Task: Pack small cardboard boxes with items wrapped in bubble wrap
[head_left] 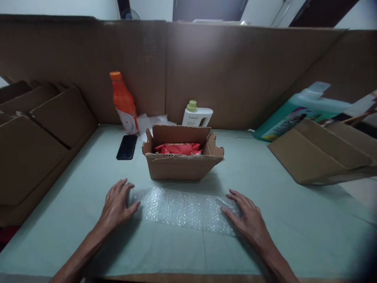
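Left hand, lower left of centre: fingers spread flat, pressing the left end of the bubble wrap, gripping nothing. Sheet lies flat on the green table, lower centre, just before the open carton. Looks light, limp, slippery; best pinched at edges. Right hand: flat on right end.

We laid the bubble wrap flat on the desk, our left hand on its left end and our right hand on its right. Just behind it stood the open box. A phone lay left of the box, with two bottles behind.
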The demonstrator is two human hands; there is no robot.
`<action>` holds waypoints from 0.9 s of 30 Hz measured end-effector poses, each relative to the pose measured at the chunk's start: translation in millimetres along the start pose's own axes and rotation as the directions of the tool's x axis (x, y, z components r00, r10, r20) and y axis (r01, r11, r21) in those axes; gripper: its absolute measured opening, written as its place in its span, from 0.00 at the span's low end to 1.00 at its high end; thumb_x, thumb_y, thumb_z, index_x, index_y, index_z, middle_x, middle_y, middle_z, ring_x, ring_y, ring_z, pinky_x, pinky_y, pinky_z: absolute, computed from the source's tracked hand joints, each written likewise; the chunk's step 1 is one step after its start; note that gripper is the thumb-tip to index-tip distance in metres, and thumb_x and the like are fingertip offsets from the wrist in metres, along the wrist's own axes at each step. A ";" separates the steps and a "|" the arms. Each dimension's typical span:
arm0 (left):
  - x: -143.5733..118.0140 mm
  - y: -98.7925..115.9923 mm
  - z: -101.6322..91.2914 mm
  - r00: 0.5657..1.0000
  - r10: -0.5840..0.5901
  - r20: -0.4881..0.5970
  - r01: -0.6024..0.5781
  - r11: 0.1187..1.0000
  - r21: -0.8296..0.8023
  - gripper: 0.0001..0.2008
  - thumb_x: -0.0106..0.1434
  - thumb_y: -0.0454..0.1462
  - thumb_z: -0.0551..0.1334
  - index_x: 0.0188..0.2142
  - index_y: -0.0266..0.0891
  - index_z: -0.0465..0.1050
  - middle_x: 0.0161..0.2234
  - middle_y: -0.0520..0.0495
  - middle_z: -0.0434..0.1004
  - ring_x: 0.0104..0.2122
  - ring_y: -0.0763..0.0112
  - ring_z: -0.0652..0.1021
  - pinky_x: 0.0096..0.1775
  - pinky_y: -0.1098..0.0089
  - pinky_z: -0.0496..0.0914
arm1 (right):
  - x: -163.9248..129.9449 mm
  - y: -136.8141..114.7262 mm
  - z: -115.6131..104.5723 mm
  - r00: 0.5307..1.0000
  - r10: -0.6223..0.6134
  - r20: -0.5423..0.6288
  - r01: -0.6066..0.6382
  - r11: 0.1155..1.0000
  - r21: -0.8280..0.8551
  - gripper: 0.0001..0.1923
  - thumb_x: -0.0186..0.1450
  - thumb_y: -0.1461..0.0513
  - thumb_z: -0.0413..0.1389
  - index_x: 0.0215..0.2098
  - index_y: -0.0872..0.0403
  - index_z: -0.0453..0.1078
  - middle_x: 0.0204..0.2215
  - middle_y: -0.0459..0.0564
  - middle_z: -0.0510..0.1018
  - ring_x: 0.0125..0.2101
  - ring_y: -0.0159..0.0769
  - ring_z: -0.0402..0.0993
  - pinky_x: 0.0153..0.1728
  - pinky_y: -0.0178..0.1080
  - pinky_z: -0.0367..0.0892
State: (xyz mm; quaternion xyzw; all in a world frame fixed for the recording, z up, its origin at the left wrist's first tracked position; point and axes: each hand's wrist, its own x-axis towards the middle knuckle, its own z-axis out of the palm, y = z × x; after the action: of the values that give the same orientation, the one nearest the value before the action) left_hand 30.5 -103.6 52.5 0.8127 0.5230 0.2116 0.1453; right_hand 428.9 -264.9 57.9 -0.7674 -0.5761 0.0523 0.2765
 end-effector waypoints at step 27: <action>-24.1 -2.7 -5.0 0.999 0.044 0.030 -0.043 0.999 -0.028 0.09 0.60 0.42 0.56 0.31 0.40 0.71 0.50 0.37 0.79 0.49 0.51 0.78 0.47 0.56 0.74 | -38.0 -12.5 -13.2 0.976 -0.047 0.215 0.039 0.998 0.040 0.13 0.66 0.53 0.52 0.34 0.52 0.73 0.45 0.59 0.82 0.44 0.50 0.80 0.44 0.50 0.75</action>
State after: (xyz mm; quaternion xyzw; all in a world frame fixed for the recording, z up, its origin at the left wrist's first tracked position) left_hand 17.1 -124.5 51.1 0.8250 0.5000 0.2093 0.1598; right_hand 410.9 -302.1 66.0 -0.7394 -0.6182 0.1395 0.2272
